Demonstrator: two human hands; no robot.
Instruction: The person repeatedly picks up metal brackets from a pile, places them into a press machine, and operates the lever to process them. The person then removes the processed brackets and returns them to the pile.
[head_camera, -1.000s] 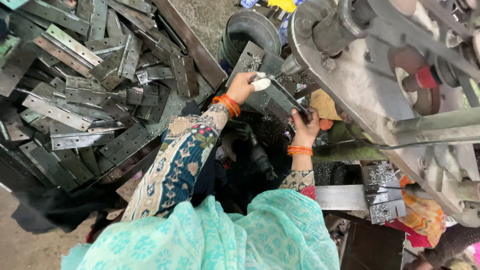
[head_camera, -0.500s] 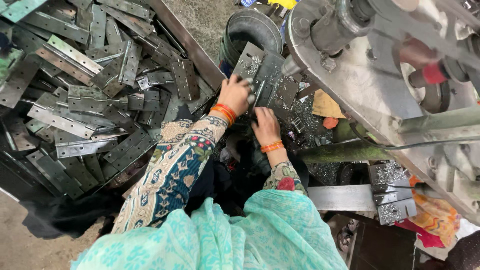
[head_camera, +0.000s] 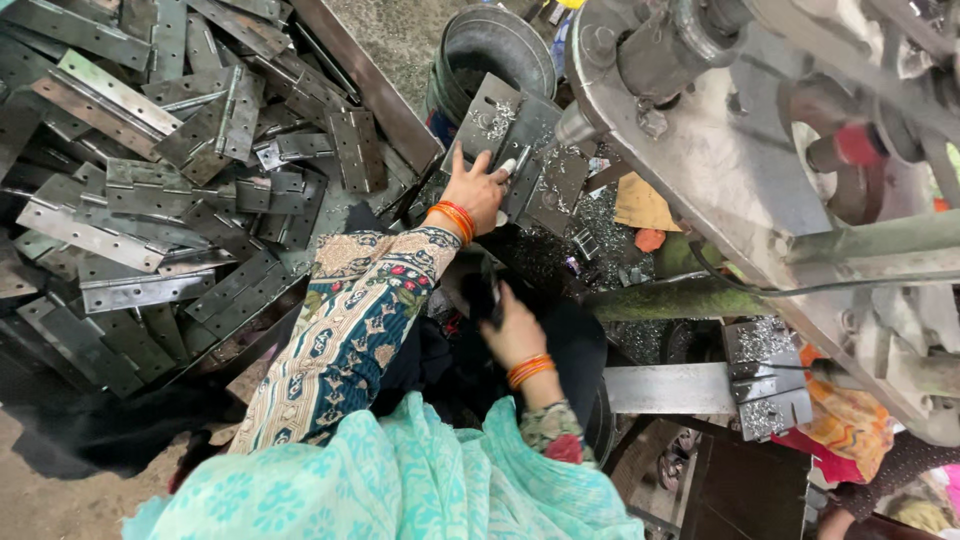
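Two hands in view, both the person's own.

Left hand (head_camera: 475, 190): palm down, fingers (head_camera: 458, 165) spread flat on a grey metal hinge (head_camera: 500, 130) lying under the nose of the machine (head_camera: 740, 170). One hinge under the hand; a second, darker plate (head_camera: 560, 190) overlaps it on the right. Hinge surface dull steel, rectangular, sprinkled with bright curled swarf. A small white piece sits at the fingertips; what it is cannot be told.

Right hand (head_camera: 512, 335): lower, over the dark lap area, fingers curled round a blurred black object (head_camera: 482, 290); its kind is unclear.

Bangles: orange, a stack on each wrist, two stacks in all; individual count not readable.

Sleeves: patterned floral cloth, navy and cream. One turquoise printed shawl (head_camera: 400, 490) across the bottom of the view.

Hinge pile (head_camera: 170, 190), left: too many to count, several dozen at least. Flat folded steel strips with knuckled edges and punched holes, grey, some shiny, some tarnished, lying crosswise in a heap.

One round dark metal bucket (head_camera: 495, 55) just behind the held hinge.

Machine: one, heavy cast metal, grey, with one red knob (head_camera: 855, 145) and a green bar (head_camera: 680, 295) below it. One swarf-covered block (head_camera: 765, 375) at lower right.
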